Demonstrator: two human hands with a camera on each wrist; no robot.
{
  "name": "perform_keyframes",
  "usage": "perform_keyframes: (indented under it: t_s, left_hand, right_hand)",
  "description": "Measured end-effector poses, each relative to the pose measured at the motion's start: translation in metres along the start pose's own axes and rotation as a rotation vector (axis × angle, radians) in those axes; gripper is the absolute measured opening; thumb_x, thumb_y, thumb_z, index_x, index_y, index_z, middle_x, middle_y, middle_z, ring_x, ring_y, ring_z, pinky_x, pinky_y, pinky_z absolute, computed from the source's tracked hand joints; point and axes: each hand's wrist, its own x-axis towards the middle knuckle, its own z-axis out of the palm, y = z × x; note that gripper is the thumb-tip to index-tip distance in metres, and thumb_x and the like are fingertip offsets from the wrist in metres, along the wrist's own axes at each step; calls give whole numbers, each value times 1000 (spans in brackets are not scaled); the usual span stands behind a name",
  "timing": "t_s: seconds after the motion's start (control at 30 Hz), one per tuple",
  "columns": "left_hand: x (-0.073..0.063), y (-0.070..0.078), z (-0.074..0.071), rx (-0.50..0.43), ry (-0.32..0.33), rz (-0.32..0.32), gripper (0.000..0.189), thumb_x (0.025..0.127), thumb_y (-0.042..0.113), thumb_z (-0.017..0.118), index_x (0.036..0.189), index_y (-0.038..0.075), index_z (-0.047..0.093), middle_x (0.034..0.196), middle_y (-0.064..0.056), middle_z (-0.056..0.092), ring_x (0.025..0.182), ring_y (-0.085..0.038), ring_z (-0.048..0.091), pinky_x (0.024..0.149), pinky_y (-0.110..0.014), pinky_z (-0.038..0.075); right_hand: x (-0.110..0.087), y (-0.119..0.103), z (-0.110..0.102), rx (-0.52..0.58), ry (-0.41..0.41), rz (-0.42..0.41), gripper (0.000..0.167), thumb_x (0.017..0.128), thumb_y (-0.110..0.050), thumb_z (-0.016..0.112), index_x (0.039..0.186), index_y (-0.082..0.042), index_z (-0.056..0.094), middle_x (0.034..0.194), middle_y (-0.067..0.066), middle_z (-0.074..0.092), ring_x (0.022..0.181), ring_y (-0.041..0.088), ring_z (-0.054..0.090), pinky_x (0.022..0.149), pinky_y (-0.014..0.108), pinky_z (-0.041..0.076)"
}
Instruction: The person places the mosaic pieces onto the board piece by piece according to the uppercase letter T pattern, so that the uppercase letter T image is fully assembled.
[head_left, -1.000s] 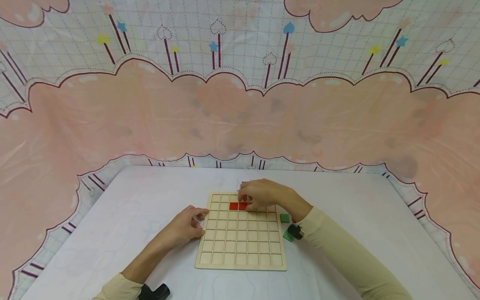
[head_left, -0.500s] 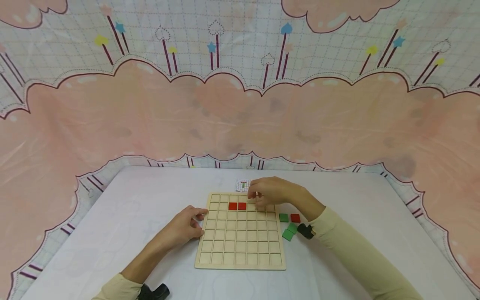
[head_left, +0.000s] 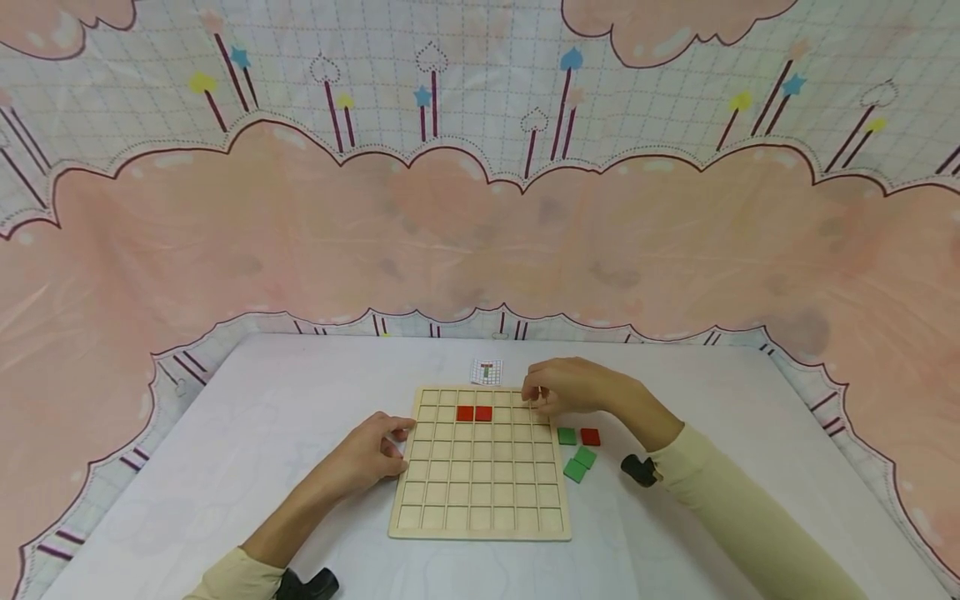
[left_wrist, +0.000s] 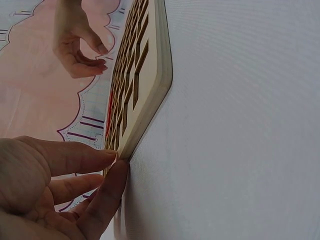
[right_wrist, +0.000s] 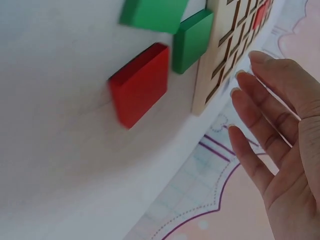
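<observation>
Wooden grid board point(head_left: 483, 472) on table point(head_left: 262, 417); left hand point(head_left: 367, 450) touches its left edge, thumb and fingertip apart; right hand point(head_left: 581, 387) at its far right corner, fingers loosely bent; two red tiles point(head_left: 466, 413) in its second row from far, three green tiles point(head_left: 567, 436) plus loose red tile point(head_left: 591, 437) off its right side, card point(head_left: 487, 372) past far edge

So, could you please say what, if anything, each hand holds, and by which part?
The left hand touches the board at its left edge, without plainly gripping it; the right hand holds nothing.
</observation>
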Motion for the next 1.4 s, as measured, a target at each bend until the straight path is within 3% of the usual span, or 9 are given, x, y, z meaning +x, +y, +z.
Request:
perform_keyframes:
  t_s: [0.5, 0.8, 1.4]
  left_hand:
    - [-2, -1, -1, 3, -12, 24, 61, 78, -13, 74, 137, -8, 57, 108, -10, 55, 80, -17, 55, 60, -25, 47]
    - [-3, 1, -1, -4, -15, 39, 61, 78, -12, 74, 136, -8, 58, 107, -10, 54, 80, -17, 54, 60, -25, 46]
    - [-1, -1, 0, 5, 6, 14, 60, 79, -13, 73, 137, -7, 58, 108, -9, 55, 80, -17, 54, 60, -24, 46]
  right_hand:
    - [-31, 16, -1, -25, 25, 49, 16, 91, -19, 74, 107, -19, 74, 97, -11, 63, 94, 13, 60, 82, 30, 52]
    - [-44, 20, 1, 10, -14, 111, 18, 91, -18, 76, 108, -20, 73, 99, -11, 65, 96, 15, 61, 82, 30, 53]
    - [-65, 29, 4, 50, -4, 111, 14, 91, -18, 75, 105, -21, 74, 97, -13, 66, 93, 13, 61, 81, 31, 53]
